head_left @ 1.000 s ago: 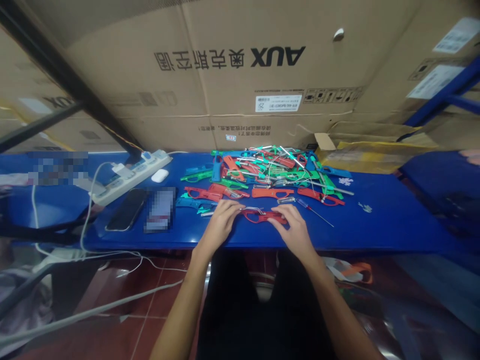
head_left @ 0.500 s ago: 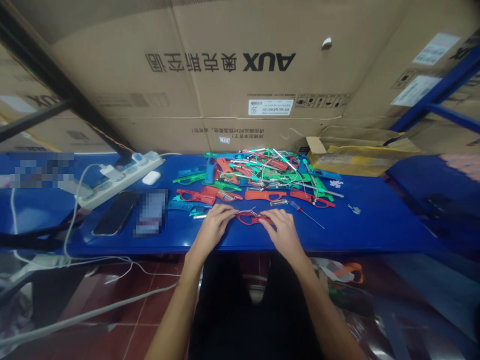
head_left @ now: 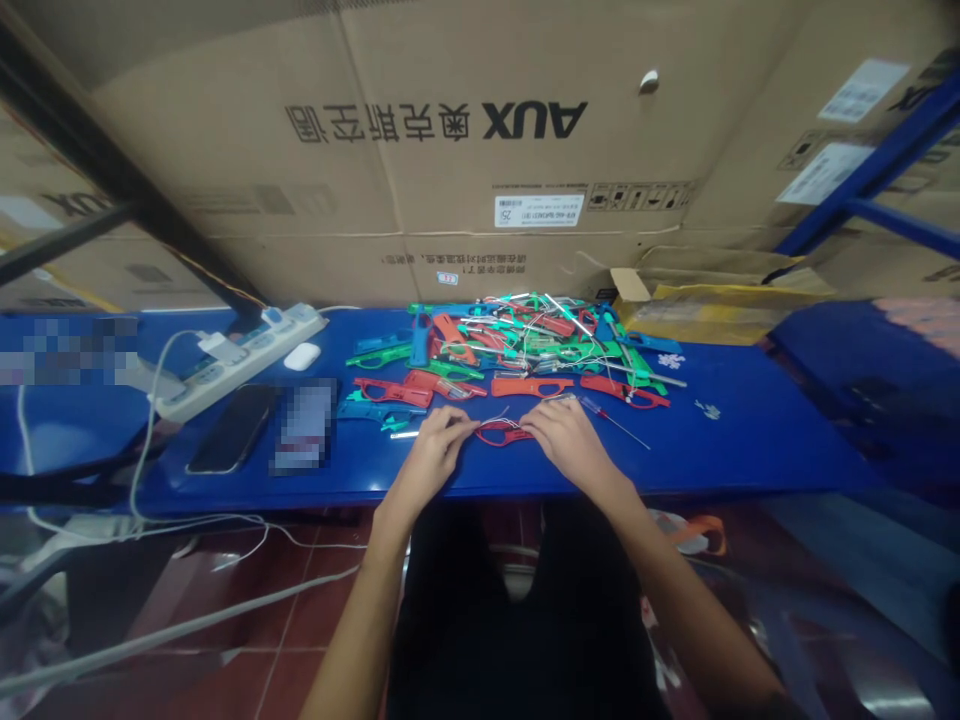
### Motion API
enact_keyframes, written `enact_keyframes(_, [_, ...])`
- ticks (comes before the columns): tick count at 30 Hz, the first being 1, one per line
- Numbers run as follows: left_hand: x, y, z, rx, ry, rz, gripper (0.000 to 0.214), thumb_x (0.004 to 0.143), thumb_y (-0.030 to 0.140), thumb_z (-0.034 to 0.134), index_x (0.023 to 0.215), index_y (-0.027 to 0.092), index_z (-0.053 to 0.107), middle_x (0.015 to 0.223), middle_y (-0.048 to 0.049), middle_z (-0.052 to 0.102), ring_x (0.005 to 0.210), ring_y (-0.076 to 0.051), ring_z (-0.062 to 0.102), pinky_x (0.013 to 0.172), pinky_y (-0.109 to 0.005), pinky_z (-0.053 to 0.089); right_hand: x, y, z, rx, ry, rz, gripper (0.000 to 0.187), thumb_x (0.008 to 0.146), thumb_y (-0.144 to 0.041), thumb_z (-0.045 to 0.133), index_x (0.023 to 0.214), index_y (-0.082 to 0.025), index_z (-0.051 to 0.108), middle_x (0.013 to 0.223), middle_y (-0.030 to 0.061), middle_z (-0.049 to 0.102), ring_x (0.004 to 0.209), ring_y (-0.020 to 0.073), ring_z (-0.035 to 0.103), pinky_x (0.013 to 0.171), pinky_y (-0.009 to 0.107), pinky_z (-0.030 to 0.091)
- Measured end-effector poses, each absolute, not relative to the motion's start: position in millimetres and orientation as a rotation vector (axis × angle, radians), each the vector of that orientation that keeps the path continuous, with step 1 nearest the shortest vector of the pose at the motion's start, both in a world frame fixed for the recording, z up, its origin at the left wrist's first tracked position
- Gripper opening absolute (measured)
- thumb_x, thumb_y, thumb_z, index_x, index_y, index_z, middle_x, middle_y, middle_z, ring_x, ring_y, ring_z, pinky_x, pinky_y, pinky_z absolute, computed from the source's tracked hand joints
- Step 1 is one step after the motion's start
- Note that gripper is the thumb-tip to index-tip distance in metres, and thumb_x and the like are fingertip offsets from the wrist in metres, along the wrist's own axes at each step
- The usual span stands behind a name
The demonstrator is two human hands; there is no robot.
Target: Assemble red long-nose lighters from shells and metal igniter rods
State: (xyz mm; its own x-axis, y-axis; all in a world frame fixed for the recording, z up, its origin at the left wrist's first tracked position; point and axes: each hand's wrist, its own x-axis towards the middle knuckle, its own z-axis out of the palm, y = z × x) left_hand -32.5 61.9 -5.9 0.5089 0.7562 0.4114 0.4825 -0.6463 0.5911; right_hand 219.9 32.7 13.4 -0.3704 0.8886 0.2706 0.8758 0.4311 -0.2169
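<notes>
A red plastic frame piece [head_left: 501, 433] with a thin metal wire on it lies on the blue table [head_left: 750, 440] near the front edge. My left hand [head_left: 435, 452] pinches its left end, fingers closed on the wire and frame. My right hand [head_left: 566, 440] covers and grips its right end. Just behind them is a heap of red, green and blue plastic frame pieces and metal wires [head_left: 525, 345].
A small screwdriver [head_left: 611, 418] lies right of my right hand. Two phones [head_left: 236, 427], a white earbud case [head_left: 302, 355] and a power strip [head_left: 240, 355] with cables sit at the left. Large cardboard boxes [head_left: 480, 150] stand behind the table.
The view has shifted slightly. Both hands stay on the red piece; my right hand has moved a little up and left over it.
</notes>
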Motion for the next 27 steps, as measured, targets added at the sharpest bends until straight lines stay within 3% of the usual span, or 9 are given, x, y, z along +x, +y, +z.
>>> enact_keyframes(14, [-34, 60, -5, 2.328, 1.179, 0.935, 0.013, 0.101, 0.025, 0.059, 0.108, 0.02, 0.069, 0.096, -0.0047, 0.07, 0.092, -0.021, 0.063, 0.083, -0.034, 0.048, 224, 52, 40, -1.293, -2.657, 0.053, 0.023, 0.102, -0.02, 0.053, 0.089, -0.018, 0.072, 0.088, 0.0083, 0.074, 0.085, 0.0238, 0.064, 0.081, 0.038, 0.038])
enact_keyframes(20, [-33, 62, -6, 2.295, 1.125, 0.947, 0.015, 0.102, 0.026, 0.059, 0.112, 0.02, 0.069, 0.097, -0.005, 0.069, 0.092, -0.021, 0.061, 0.084, -0.035, 0.048, 235, 36, 31, -1.25, -2.398, 0.237, 0.017, 0.101, -0.023, 0.055, 0.092, -0.021, 0.069, 0.09, 0.0048, 0.074, 0.087, 0.0215, 0.066, 0.085, 0.036, 0.044])
enact_keyframes(27, [-34, 65, -8, 2.285, 1.1, 0.96, 0.015, 0.102, 0.028, 0.058, 0.111, 0.022, 0.068, 0.096, -0.0051, 0.068, 0.091, -0.022, 0.061, 0.084, -0.036, 0.049, 227, 27, 11, -1.321, -2.162, 0.184, 0.017, 0.101, -0.036, 0.058, 0.098, -0.021, 0.067, 0.096, 0.0052, 0.073, 0.088, 0.0214, 0.066, 0.083, 0.036, 0.046])
